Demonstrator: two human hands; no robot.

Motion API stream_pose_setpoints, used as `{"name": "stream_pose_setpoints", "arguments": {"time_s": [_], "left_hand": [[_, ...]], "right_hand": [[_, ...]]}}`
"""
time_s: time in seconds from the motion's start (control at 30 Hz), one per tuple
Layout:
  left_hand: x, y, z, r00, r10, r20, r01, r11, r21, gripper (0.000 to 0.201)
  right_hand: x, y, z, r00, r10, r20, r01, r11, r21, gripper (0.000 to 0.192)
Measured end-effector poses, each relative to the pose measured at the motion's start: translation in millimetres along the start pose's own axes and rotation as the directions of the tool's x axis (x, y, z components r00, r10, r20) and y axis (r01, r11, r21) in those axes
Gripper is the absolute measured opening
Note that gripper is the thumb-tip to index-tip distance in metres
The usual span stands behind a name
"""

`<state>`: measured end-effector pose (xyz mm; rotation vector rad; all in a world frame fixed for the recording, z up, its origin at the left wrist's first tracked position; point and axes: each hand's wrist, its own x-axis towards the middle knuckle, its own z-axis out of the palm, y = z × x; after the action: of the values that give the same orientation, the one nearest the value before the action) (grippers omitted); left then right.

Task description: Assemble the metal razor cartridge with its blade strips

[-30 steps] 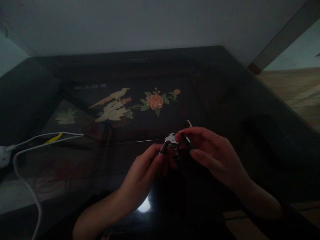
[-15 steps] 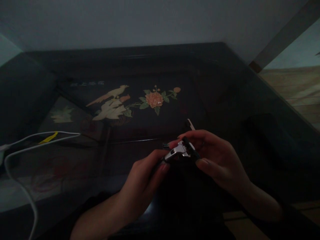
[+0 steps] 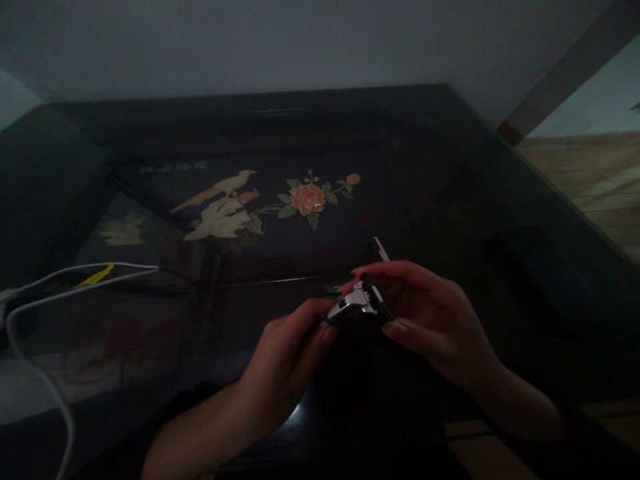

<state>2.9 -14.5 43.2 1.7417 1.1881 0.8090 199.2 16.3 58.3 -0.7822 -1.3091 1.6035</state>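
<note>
Both hands meet above a dark lacquered table (image 3: 440,173) inlaid with a bird and flower (image 3: 308,198): left hand (image 3: 285,360) pinches the handle end of a small silver-and-black razor-like tool (image 3: 357,303), right hand (image 3: 430,313) closes on its black head. Steady, light fingertip pressure seems wise. White cable (image 3: 45,293) trails left. No containers are visible.

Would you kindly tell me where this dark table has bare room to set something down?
Free: the tabletop right of the flower inlay, and the far strip by the wall. Crowded: the left, with white cables, and the middle, where both hands hold a small metal piece.
</note>
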Motion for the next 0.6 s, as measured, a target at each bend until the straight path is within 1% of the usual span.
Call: {"name": "stream_pose_setpoints", "arguments": {"time_s": [0.13, 0.23, 0.3, 0.6], "left_hand": [[0.2, -0.3, -0.3, 1.0, 0.007, -0.001, -0.007, 1.0, -0.012, 0.021], [-0.8, 0.3, -0.7, 1.0, -0.013, 0.015, 0.013, 1.0, -0.017, 0.021], [-1.1, 0.8, -0.7, 0.999, -0.028, 0.016, 0.029, 0.999, -0.014, 0.021], [0.2, 1.2, 0.0, 1.0, -0.017, 0.005, 0.017, 1.0, -0.002, 0.019]], "right_hand": [[0.5, -0.9, 0.4, 1.0, 0.001, -0.017, -0.001, 1.0, -0.008, 0.036], [0.8, -1.5, 1.0, 0.999, 0.005, -0.033, -0.005, 1.0, -0.012, 0.037], [0.9, -2.0, 1.3, 0.999, 0.009, -0.031, -0.01, 1.0, -0.018, 0.037], [1.1, -4.3, 0.7, 1.0, 0.022, -0.023, -0.022, 0.999, -0.026, 0.036]]}}
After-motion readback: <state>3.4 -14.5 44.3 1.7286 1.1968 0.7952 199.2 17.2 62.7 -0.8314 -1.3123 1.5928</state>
